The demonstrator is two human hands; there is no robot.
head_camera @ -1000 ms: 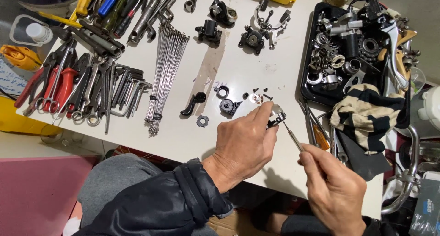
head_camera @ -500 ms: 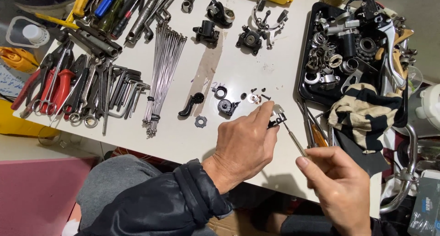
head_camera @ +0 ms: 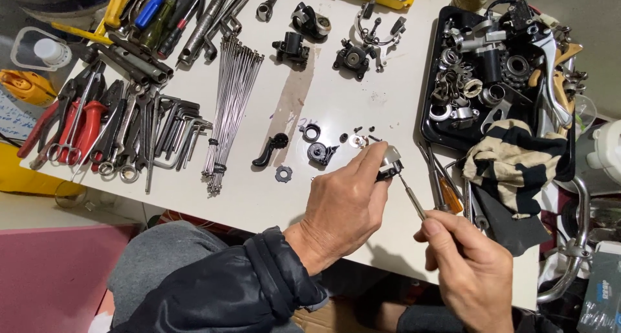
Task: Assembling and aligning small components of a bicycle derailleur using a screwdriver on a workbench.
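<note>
My left hand (head_camera: pixel 346 207) pinches a small black and silver part (head_camera: pixel 390 165) above the white table (head_camera: pixel 336 106), near its front edge. My right hand (head_camera: pixel 469 268) grips a thin screwdriver (head_camera: pixel 411 196) whose tip meets the underside of that part. Just beyond my left fingers lie small loose pieces: a black ring (head_camera: pixel 310 132), a black round piece (head_camera: pixel 319 153), a small gear-like washer (head_camera: pixel 283 173), a black lever (head_camera: pixel 270 149) and tiny screws (head_camera: pixel 362 137).
A bundle of metal spokes (head_camera: pixel 229 106) lies left of centre. Hex keys, wrenches and red-handled pliers (head_camera: pixel 84 129) fill the left side. A black tray (head_camera: pixel 498 67) of metal parts and a striped cloth (head_camera: pixel 517 161) sit at the right, an orange-handled screwdriver (head_camera: pixel 446 190) beside them.
My right hand has shifted slightly lower and to the right along the screwdriver. My left hand keeps the part in nearly the same place.
</note>
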